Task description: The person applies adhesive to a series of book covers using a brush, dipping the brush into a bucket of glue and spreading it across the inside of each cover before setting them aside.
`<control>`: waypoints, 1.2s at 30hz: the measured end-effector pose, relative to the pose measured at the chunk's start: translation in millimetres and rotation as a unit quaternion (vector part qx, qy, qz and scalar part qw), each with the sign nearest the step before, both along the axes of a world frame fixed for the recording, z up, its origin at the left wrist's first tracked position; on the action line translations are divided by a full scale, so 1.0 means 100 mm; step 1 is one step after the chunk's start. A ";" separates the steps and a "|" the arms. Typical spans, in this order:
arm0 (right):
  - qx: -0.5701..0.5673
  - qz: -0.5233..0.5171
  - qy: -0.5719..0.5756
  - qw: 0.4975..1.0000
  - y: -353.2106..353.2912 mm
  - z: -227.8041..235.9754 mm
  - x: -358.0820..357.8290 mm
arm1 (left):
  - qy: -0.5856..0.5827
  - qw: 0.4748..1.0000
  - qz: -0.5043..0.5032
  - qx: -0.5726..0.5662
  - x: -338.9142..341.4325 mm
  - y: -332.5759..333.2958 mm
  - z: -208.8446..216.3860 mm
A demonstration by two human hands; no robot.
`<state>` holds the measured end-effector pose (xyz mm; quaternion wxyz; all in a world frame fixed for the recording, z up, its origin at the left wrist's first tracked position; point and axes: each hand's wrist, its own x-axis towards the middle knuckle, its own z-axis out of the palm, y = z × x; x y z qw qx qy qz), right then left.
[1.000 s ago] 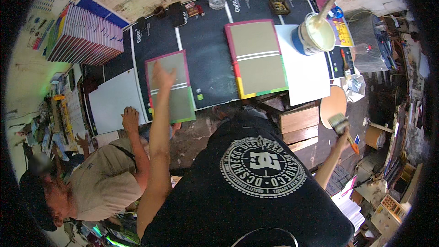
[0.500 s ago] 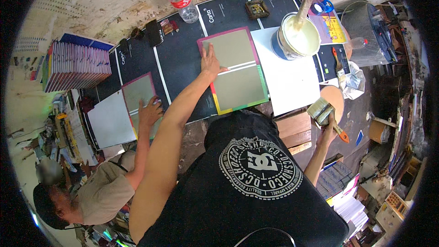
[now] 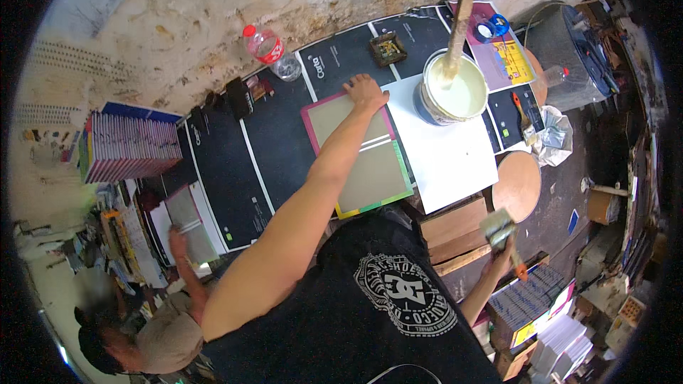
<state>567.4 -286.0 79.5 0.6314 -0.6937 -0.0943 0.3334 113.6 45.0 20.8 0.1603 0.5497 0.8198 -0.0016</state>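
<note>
A book cover [image 3: 377, 171] with two grey boards and a border of magenta, green and yellow lies on the black-covered table. My left hand [image 3: 366, 94] rests at its far edge, near the far right corner, fingers spread and holding nothing. In my right hand [image 3: 500, 262], low on the right and off the table, is a wide paintbrush [image 3: 497, 227] with an orange-tipped handle, its pale bristles pointing up. Right of the cover, a bucket [image 3: 462, 99] of creamy white liquid stands on a white sheet [image 3: 455, 167], a wooden stick [image 3: 462, 18] leaning in it.
At the left, a co-worker's hand [image 3: 178, 243] touches a similar cover [image 3: 191, 222]. A stack of books [image 3: 131, 146], a plastic bottle [image 3: 270, 52] and a small dish [image 3: 388, 48] line the far side. A smaller brush [image 3: 524, 119] and a round stool [image 3: 517, 186] are at right.
My left hand has slid from the cover's left part to its far right edge. My right hand has lowered the brush toward me. The co-worker's cover has shifted left, over the white sheet there.
</note>
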 end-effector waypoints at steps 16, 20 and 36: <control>0.008 -0.057 0.092 0.994 -0.84 -0.02 0.27 | 0.075 0.968 -0.240 0.005 -0.07 -0.98 0.17; 0.051 0.017 0.125 0.991 -0.10 0.21 -0.03 | 0.226 0.894 -0.340 -0.187 -0.14 -1.74 0.21; 0.027 0.072 0.157 0.985 -0.45 -0.21 -0.69 | 0.353 0.807 -0.427 -0.206 0.20 -1.60 -0.32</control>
